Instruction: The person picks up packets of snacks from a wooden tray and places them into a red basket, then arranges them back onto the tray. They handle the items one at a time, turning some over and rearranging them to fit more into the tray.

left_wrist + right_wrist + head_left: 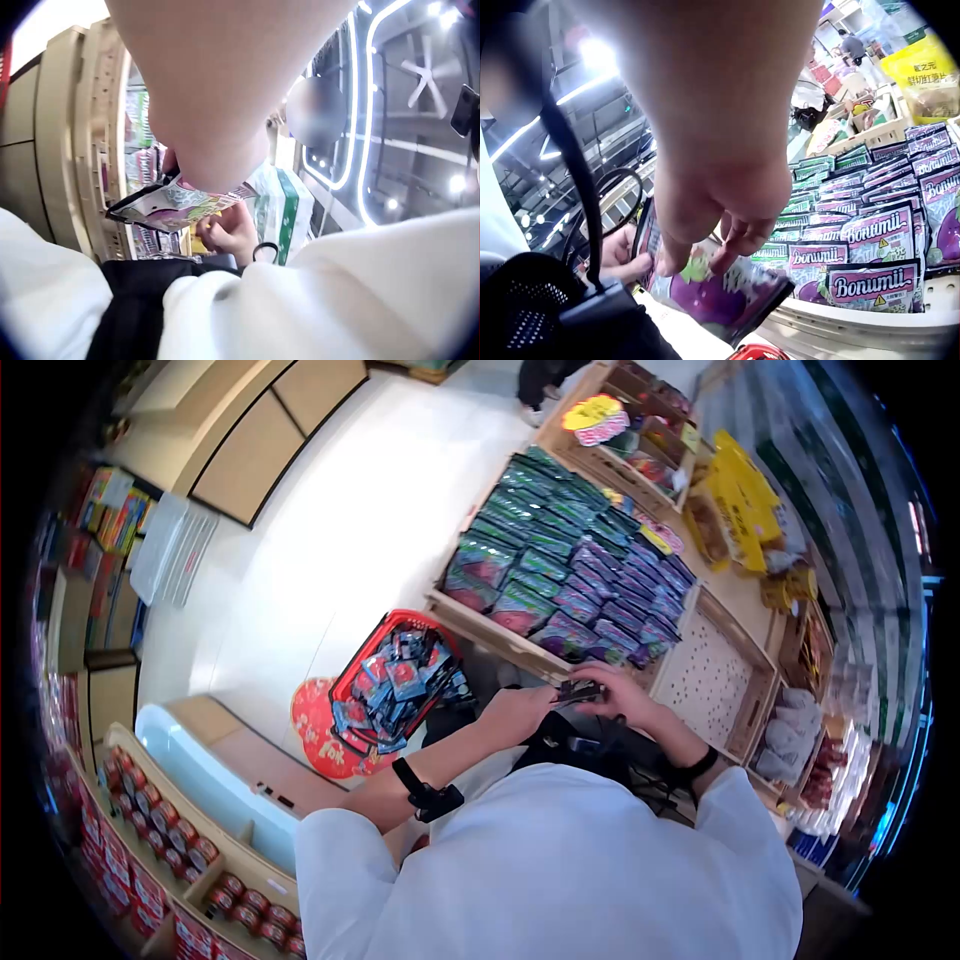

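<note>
Both hands meet over the lap, in front of the chest, at a snack bag (712, 296) with black edges and a large purple fruit printed on it. My left hand (520, 715) grips one side, its thumb on the bag in the left wrist view. On the other side my right hand (608, 692) pinches the bag between thumb and fingers, as the right wrist view shows. From above the bag (572, 692) is seen nearly edge-on. Just beyond the hands, a wooden bin (500, 645) holds rows of green bags (520, 565) and purple Bonumii bags (874, 285).
A red basket (350, 672) full of small blue and red packets stands on the floor at the left, beside a round red mat (312, 705). Right of the bags lies a dotted bin compartment (705, 675). Shelves of jars (165, 820) are at lower left; yellow bags (740, 510) hang back right.
</note>
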Demonstrator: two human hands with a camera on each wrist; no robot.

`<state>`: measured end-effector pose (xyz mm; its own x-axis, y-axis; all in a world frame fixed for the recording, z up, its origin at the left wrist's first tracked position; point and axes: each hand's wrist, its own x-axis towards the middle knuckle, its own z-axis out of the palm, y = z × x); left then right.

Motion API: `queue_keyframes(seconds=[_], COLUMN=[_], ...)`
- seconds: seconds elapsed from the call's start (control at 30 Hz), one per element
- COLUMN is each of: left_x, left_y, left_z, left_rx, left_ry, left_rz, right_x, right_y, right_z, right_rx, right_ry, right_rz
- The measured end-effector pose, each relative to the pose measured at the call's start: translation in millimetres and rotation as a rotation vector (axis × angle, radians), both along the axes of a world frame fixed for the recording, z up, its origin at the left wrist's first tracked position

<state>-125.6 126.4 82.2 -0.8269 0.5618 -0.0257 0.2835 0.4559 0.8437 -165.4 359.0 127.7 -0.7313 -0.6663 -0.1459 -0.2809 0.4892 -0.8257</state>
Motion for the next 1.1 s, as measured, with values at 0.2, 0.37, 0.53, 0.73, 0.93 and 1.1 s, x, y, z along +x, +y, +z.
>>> queue_keyframes(seconds=[0.2,0.37,0.53,0.73,0.93,1.1], left_x=[-19,14,54,54,54,60], left_y=[34,-7,-38,-32,-24,-22], left_z=[30,-13,-45,-44,-53,-48], left_rx=[0.073,-0.242,-0.35,-0.411,-0.411,-0.458], left_ry=[0.203,0.048,-0.047,-0.1,-0.169,-0.192], left_rz=[0.12,0.169,0.216,0.31,0.28,0.258], right_x=[24,40,30,4,0,-4], right_y=[93,178,211,215,224,200], right_z=[-19,-82,-121,-142,-178,-124], right_rx=[-0.085,-0.446,-0.101,-0.46,-0.219,0.167], right_ry=[-0.313,-0.319,-0.282,-0.6,-0.545,0.061], right_rz=[-0.679,-1.077,-1.086,-1.041,-1.011,-1.213])
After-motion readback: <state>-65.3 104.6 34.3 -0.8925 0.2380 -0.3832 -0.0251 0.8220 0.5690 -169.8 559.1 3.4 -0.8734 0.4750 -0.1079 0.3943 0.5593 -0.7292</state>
